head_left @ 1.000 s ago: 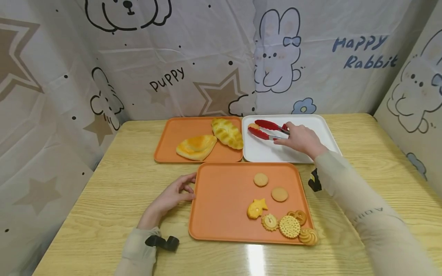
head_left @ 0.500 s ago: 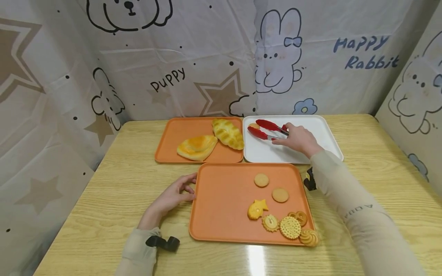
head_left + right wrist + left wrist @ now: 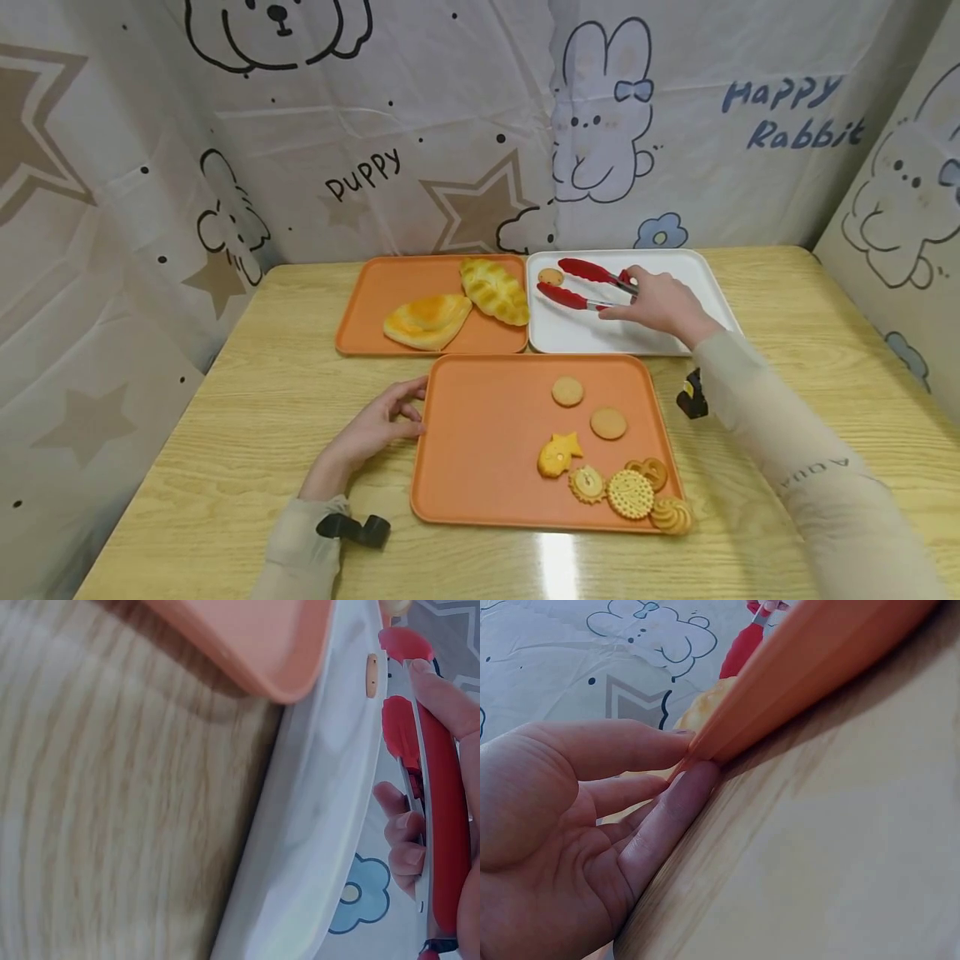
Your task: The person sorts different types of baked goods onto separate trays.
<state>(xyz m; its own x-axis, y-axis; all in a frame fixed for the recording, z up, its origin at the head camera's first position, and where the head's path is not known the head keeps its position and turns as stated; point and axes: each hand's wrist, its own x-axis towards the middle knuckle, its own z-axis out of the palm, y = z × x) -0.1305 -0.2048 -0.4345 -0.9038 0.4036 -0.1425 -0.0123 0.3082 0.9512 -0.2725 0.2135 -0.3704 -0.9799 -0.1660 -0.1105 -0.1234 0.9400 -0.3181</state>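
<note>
My right hand (image 3: 667, 304) grips red-tipped metal tongs (image 3: 592, 304) over the white tray (image 3: 622, 337). The tongs' tips are spread, with a small round biscuit (image 3: 551, 277) lying by them near the tray's left end. The right wrist view shows the tongs (image 3: 444, 825) along my palm, thumb on one arm and fingers on the other. My left hand (image 3: 375, 425) holds the left rim of the front orange tray (image 3: 480, 508); in the left wrist view, thumb and fingertips meet at the rim. On that tray lie round biscuits (image 3: 567, 392), a fish-shaped biscuit (image 3: 558, 455) and several patterned ones (image 3: 630, 493).
A second orange tray (image 3: 360, 321) at the back left bears a pastry (image 3: 427, 321) and a braided bread (image 3: 493, 292). All three trays stand close together on a wooden table (image 3: 247, 375). A printed cloth (image 3: 300, 125) hangs behind.
The tongs' tips have spread and come off the biscuit, which now lies on the white tray. My right hand has shifted slightly right. My left hand stays at the tray rim.
</note>
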